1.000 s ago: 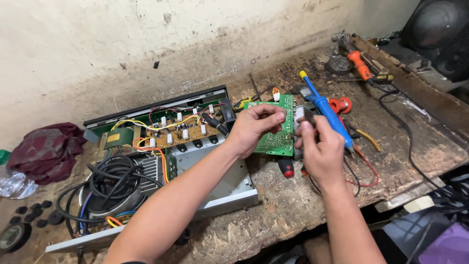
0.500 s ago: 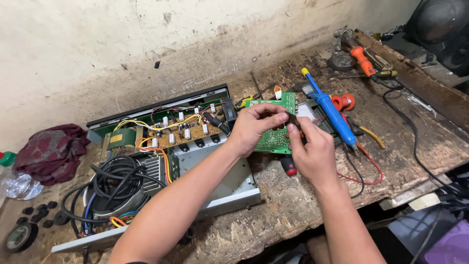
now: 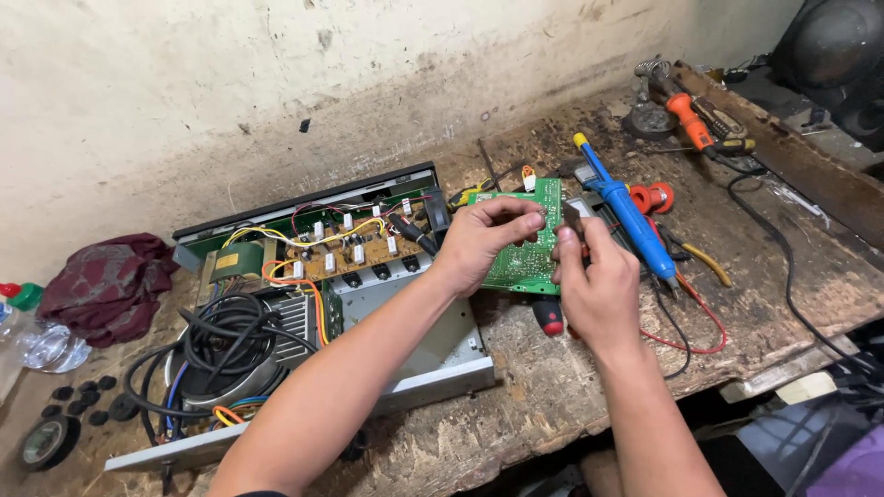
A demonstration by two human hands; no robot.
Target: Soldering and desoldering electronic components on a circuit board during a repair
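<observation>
My left hand [image 3: 483, 241] grips the top left part of a green circuit board [image 3: 527, 265], held tilted just above the wooden bench. At the board's right edge, the thumb and forefinger of my right hand [image 3: 597, 287] pinch a small dark part [image 3: 571, 219]. A screwdriver with a red and black handle [image 3: 550, 318] lies under the board, between my wrists. Just right of my right hand lies a blue desoldering pump [image 3: 632, 219].
An open amplifier chassis [image 3: 433, 379] with a brown board [image 3: 345, 256] and a coiled black cable [image 3: 226, 339] sits to the left. An orange-handled soldering iron [image 3: 691, 116], yellow-handled pliers [image 3: 705, 263] and a red wire [image 3: 692, 342] lie right. A maroon cloth [image 3: 106, 287], a bottle [image 3: 37, 342] and a tape roll [image 3: 46, 444] are far left.
Both hands stay on the green board. My right hand has shifted slightly up along the board's right edge, and its fingers have closed in a pinch there.
</observation>
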